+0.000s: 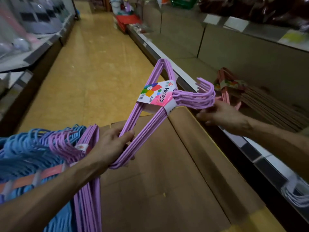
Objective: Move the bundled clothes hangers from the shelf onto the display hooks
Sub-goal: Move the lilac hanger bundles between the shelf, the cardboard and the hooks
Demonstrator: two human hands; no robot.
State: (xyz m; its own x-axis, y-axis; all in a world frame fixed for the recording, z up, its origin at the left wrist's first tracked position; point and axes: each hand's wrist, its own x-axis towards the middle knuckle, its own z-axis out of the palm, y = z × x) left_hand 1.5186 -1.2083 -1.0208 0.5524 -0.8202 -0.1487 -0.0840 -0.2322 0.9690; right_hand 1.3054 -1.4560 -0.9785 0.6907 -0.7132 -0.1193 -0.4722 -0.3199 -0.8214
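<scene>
I looked down a narrow shop aisle with a yellow floor [98, 67], grey shelving [222, 52] on both sides, under dim light.

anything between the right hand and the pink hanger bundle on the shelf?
Head view: nothing lies between them. The right hand reaches, fingers spread, toward the pink hanger bundle, only shelf edge beneath the gap.

both forearms are bare, no sleeves showing, no watch or rings on the left hand [111, 144] or right hand [224, 114]
</scene>
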